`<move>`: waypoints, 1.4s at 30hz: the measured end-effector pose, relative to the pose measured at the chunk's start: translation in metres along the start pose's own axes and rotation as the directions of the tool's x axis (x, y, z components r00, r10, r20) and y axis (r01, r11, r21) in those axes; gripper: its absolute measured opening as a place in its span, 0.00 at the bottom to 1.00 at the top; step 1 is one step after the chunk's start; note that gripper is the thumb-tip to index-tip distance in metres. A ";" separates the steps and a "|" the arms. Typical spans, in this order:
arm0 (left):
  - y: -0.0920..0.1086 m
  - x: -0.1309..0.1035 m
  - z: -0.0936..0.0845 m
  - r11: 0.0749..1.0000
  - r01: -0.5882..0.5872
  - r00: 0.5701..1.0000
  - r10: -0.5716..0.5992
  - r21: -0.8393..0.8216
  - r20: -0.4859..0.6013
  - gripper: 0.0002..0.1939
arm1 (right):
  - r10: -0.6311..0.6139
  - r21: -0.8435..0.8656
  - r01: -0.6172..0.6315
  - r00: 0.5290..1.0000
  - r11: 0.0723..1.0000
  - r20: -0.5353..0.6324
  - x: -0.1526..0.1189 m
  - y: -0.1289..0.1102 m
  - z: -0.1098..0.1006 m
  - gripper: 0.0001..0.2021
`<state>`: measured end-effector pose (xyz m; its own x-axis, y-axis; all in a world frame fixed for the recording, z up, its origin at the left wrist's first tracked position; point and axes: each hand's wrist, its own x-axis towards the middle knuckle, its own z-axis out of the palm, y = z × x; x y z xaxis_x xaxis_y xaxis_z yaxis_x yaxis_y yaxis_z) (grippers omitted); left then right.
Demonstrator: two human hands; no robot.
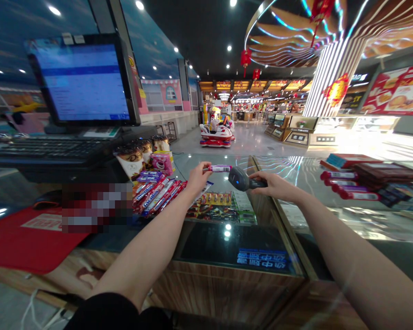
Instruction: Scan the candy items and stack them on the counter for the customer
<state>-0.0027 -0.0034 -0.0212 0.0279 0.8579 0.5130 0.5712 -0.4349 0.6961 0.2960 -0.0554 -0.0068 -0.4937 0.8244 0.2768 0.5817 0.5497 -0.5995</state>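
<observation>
My left hand (pixel 198 178) is closed on one end of a candy roll (pixel 220 168) with red-pink ends and a pale barcode label. It holds the roll level above the glass counter. My right hand (pixel 273 184) grips the handle of a dark barcode scanner (pixel 240 178). The scanner's head is close to the roll's right end; I cannot tell whether they touch. Left of my left hand lie several Mentos rolls (pixel 158 195) in a heap. Similar red-ended rolls (pixel 354 189) are grouped at the right of the counter.
On the left stand a monitor (pixel 84 85), a keyboard (pixel 51 149), and several lidded cups (pixel 132 160) beside a pink box (pixel 161 162). A red mat (pixel 27 240) lies below. Dark flat packs (pixel 388 176) are stacked at the right. Packaged goods (pixel 220 206) show beneath the glass.
</observation>
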 end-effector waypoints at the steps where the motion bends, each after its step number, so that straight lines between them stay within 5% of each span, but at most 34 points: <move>1: -0.001 0.000 0.000 1.000 0.000 1.000 0.000 0.006 -0.003 0.15 | -0.002 0.003 0.002 1.000 1.000 0.003 0.000 0.001 0.000 0.22; 34: -0.003 0.002 0.000 1.000 -0.008 1.000 0.008 -0.001 -0.020 0.16 | 0.069 -0.157 -0.055 0.994 0.986 0.084 0.000 0.002 0.006 0.27; 42: 0.000 0.001 0.000 1.000 -0.006 1.000 0.006 0.012 -0.019 0.16 | 0.055 -0.066 -0.050 0.994 0.997 0.090 -0.002 -0.003 0.004 0.25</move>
<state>-0.0028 -0.0027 -0.0207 0.0155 0.8500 0.5266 0.5808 -0.4363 0.6872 0.2927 -0.0589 -0.0083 -0.5172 0.8380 0.1741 0.6466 0.5158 -0.5619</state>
